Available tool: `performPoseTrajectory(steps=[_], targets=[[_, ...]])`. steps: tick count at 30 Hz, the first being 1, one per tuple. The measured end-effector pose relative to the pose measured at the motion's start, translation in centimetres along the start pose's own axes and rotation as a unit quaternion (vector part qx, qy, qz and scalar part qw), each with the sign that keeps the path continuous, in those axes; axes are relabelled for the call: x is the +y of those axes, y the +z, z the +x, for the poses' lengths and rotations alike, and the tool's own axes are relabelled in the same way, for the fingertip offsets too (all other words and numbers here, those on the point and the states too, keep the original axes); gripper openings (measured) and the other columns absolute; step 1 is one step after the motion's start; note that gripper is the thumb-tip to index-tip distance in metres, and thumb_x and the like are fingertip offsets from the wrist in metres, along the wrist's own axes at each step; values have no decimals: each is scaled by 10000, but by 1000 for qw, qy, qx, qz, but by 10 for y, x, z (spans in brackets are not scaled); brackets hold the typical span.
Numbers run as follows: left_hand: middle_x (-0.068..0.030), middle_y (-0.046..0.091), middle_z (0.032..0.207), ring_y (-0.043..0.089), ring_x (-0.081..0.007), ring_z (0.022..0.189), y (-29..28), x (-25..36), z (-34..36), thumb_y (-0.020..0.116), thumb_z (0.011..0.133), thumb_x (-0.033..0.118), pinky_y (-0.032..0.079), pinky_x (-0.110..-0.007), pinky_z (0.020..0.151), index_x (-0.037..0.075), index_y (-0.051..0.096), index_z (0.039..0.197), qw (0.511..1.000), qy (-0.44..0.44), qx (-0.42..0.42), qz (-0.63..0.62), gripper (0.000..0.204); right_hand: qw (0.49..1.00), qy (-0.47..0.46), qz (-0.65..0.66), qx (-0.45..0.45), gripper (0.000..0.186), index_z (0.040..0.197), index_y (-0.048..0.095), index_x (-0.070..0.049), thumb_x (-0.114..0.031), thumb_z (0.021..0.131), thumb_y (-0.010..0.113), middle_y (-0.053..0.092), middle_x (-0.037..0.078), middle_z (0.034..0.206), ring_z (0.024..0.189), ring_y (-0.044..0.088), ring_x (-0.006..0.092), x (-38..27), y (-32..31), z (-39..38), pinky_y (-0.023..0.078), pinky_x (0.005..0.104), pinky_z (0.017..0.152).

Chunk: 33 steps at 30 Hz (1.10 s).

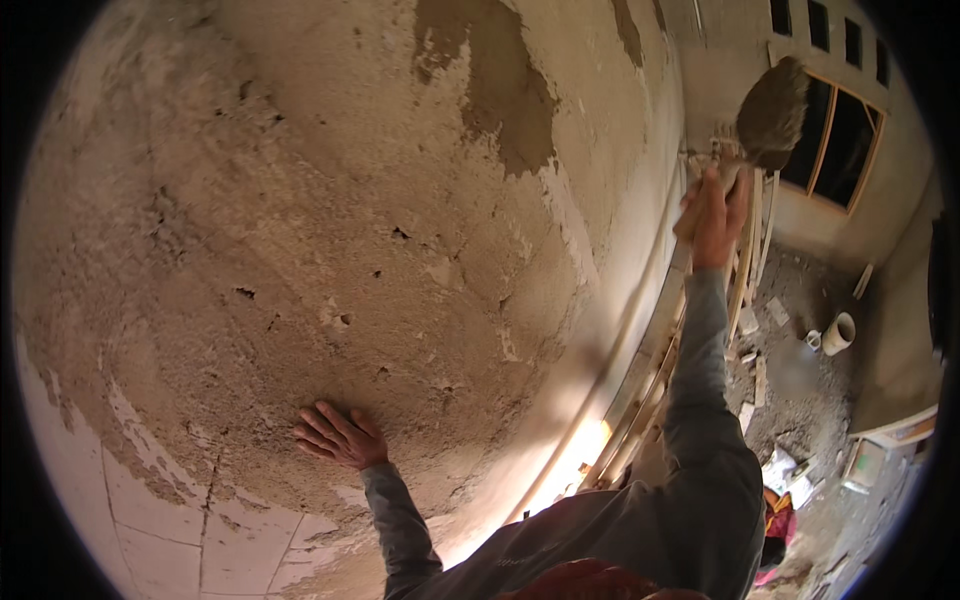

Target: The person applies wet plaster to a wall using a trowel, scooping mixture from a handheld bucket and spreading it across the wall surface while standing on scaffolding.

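A rough, plaster-coated wall (300, 260) fills most of the head view, pitted with small holes. Flat against its lower part lies my left hand (342, 437), fingers spread and nothing in them. At the upper right, my right hand (714, 225) is raised with its fingers wrapped round the handle of a trowel. The trowel blade (772, 115) is coated with grey-brown mortar and points upward, apart from the plastered surface. A darker, damp-looking patch of plaster (505, 95) shows high on the wall.
Long wooden boards (742, 270) run along the wall's right side, close to a bright light (575, 465). Below on the debris-strewn floor (790, 390) stands a white bucket (838, 333). Bare pale blocks (160, 540) show at lower left. A wood-framed window (832, 145) is at far right.
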<state>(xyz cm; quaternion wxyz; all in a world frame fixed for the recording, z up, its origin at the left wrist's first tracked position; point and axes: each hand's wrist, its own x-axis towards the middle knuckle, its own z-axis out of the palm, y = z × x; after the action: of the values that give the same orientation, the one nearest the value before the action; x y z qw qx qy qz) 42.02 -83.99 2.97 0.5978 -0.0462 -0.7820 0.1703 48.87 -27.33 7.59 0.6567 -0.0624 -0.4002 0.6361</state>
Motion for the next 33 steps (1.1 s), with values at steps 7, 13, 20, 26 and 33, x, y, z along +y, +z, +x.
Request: performPoseTrajectory(steps=[7, 13, 20, 26, 33], targets=[[-165, 280, 1589, 207, -446, 1467, -8, -1, 4, 340, 1045, 399, 162, -620, 1175, 60, 365, 1502, 1000, 11, 13, -1, 569, 894, -357, -153, 223, 486, 1274, 489, 82, -215, 924, 648, 582, 211, 1080, 944, 597, 300, -6, 146, 113, 492, 415, 819], [-173, 347, 1558, 227, -447, 1461, 5, 19, 0, 374, 1030, 410, 185, -621, 1169, 77, 418, 1478, 999, 18, -2, -39, 559, 898, -172, -325, -240, 519, 1415, 405, 2, -286, 996, 509, 553, 214, 1288, 1084, 573, 336, 195, 211, 49, 457, 443, 915], [-167, 318, 1574, 246, -458, 1448, 2, 3, -1, 329, 1040, 448, 184, -623, 1164, 72, 415, 1477, 1000, 23, -6, 12, 582, 777, 287, -275, -488, 417, 1295, 480, -62, -315, 964, 509, 611, 225, 1166, 1036, 615, 370, 150, -116, -265, 481, 495, 867], [-193, 333, 1559, 280, -427, 1436, 6, 37, -2, 338, 1040, 470, 245, -543, 1144, -2, 398, 1475, 997, 57, 43, 29, 645, 587, 530, -535, -298, 340, 1191, 544, -117, -339, 936, 509, 661, 235, 1061, 995, 650, 398, 144, -509, -386, 502, 539, 826], [-209, 251, 1591, 229, -390, 1469, 50, 130, -44, 256, 1074, 367, 204, -553, 1158, -17, 325, 1506, 980, 196, 9, 10, 582, 387, 464, -749, -273, 366, 1204, 546, -180, -352, 881, 524, 636, 197, 1145, 992, 655, 400, 220, -727, -354, 523, 555, 830]])
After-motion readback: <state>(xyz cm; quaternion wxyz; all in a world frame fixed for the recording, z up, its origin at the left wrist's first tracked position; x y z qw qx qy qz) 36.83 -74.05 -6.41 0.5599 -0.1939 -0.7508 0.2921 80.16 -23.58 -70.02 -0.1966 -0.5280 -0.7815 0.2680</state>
